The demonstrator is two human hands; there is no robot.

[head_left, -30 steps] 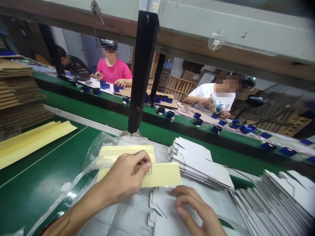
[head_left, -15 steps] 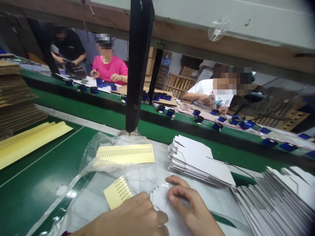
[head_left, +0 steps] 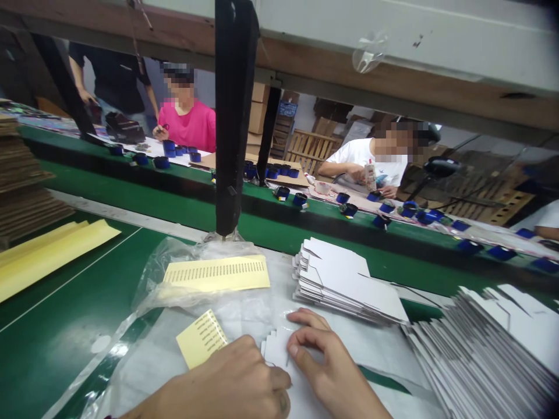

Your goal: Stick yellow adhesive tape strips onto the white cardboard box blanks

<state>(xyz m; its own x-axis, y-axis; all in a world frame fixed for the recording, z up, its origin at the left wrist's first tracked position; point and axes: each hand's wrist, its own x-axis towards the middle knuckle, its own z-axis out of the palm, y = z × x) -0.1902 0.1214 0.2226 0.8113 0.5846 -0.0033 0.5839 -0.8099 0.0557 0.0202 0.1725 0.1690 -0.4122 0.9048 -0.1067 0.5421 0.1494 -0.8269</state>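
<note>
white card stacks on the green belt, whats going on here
A person's right hand rests its fingertips on a white die-cut card lying on a clear plastic sheet, near two stacks of white die-cut cards. The curled left hand sits beside a small yellow printed label sheet. Beyond the green belt, a co-worker in a pink shirt and one in a white shirt sit among blue round pieces.

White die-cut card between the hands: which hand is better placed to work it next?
Right hand, likely: its fingers rest on the white die-cut card, while the left hand sits curled beside the yellow label slip.
</note>
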